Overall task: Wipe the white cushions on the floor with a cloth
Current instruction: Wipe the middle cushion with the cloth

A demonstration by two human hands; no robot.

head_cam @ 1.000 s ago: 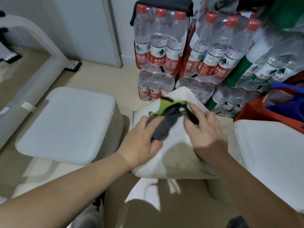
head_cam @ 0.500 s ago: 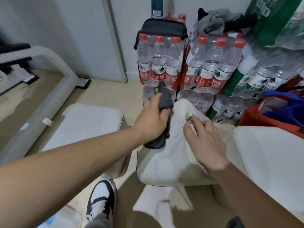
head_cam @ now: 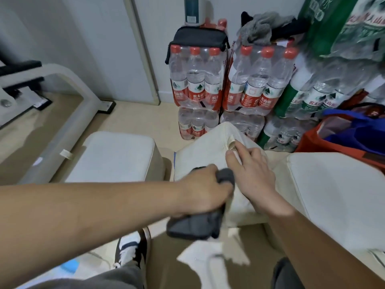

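A cream-white cushion (head_cam: 205, 151) stands tilted in the middle of the floor. My left hand (head_cam: 205, 189) is closed around a dark grey cloth (head_cam: 193, 225), which hangs over the cushion's near left face. My right hand (head_cam: 253, 174) rests flat on the cushion's top, fingers spread near a small fabric tab (head_cam: 231, 142). A second white cushion (head_cam: 113, 157) lies flat to the left. A third white cushion (head_cam: 337, 197) lies at the right.
Shrink-wrapped packs of water bottles (head_cam: 227, 80) are stacked against the wall behind the cushions. A red and blue bag (head_cam: 350, 134) sits at the right. A curved white frame (head_cam: 62, 113) runs along the left. My shoe (head_cam: 133, 250) is on the floor below.
My left hand has pulled the cloth down from the cushion's top corner to its near lower face. My right hand has stayed on top of the cushion.
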